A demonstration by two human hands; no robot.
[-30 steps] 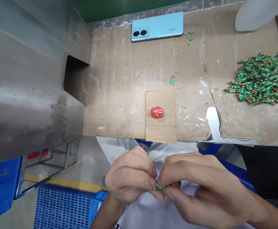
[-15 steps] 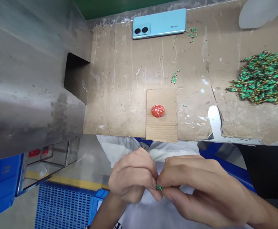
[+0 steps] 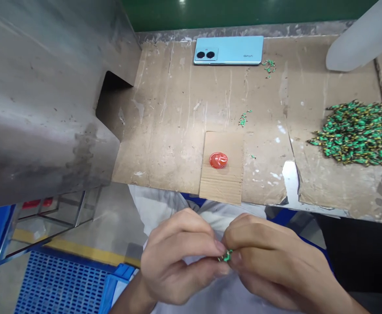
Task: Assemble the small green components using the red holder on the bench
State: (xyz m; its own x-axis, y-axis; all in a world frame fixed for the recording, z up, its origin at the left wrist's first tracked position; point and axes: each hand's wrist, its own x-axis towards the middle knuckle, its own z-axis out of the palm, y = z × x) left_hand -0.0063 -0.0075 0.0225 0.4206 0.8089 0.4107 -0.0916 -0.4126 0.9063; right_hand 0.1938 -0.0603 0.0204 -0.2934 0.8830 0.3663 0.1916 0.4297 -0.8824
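Small green pieces (image 3: 225, 256) are pinched between the fingertips of both hands, over the person's lap. My left hand (image 3: 180, 257) holds them from the left with thumb and forefinger. From the right, my right hand (image 3: 272, 257) has its fingers closed on them too. A shiny red oval piece (image 3: 218, 160) lies on a small cardboard rectangle (image 3: 221, 187) at the table's front edge. At the right is a large heap of green pieces (image 3: 357, 133) with yellow and dark parts. Two little clusters, one mid-table (image 3: 243, 119) and one by the phone, lie further left.
A light blue phone (image 3: 230, 50) lies at the back of the cardboard-covered table (image 3: 167, 131). A whitish rounded object (image 3: 357, 43) leans in at the back right. A metal housing (image 3: 53, 109) stands at the left. Blue crates (image 3: 63, 283) are on the floor.
The camera view has shifted, showing more of the green wall behind the table. My hands stay together over the lap; the left thumb and the green pieces between the fingertips now show more clearly.
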